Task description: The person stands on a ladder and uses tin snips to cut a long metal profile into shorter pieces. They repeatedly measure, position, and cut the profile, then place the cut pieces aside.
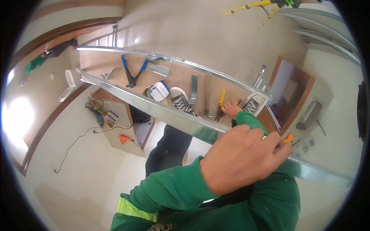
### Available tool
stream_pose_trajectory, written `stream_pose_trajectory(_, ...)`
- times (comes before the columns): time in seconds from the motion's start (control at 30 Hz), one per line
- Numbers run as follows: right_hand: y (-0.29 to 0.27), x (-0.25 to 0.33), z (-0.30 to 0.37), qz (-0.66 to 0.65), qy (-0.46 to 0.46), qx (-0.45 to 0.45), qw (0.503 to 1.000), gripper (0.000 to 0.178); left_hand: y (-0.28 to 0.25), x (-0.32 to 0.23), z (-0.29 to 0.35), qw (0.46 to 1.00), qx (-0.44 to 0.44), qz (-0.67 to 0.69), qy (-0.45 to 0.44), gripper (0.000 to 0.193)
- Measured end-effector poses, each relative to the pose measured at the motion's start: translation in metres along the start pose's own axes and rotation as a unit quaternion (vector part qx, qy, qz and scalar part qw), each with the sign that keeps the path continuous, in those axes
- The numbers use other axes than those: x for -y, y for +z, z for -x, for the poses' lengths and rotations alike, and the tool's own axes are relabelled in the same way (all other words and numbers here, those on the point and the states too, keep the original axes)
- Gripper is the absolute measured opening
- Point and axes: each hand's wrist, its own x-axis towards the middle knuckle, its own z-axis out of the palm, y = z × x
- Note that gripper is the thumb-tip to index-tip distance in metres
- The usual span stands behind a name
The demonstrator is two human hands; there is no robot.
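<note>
Left hand point(241, 158) is clamped on a small orange tool point(287, 138) against a shiny, long metal channel point(173, 115); right hand point(231, 110) open.

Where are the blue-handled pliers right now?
In the head view, the blue-handled pliers lie at the upper left on the wooden platform, between the two metal rails, left of the sneakers.

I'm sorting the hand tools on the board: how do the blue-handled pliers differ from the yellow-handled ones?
The blue-handled pliers lie splayed open, apart from either hand; the yellow-handled pliers lie with handles together, beside the right hand. The blue pair looks larger. Both rest on the wooden board.
</note>
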Motion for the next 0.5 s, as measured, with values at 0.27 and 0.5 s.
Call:
stream_pose_trajectory(0.27, -0.072, 0.023, 0.008, -0.053, 0.147, 0.076, 0.985, 0.027, -0.017, -0.043, 0.002, 0.998, 0.043, 0.044, 0.003, 0.038)
stream_pose_trajectory(0.5, -0.315, -0.005, 0.123, -0.222, 0.237, -0.001, 0.946, 0.035, -0.067, -0.1, 0.003, 0.993, 0.077, 0.093, 0.015, 0.044)
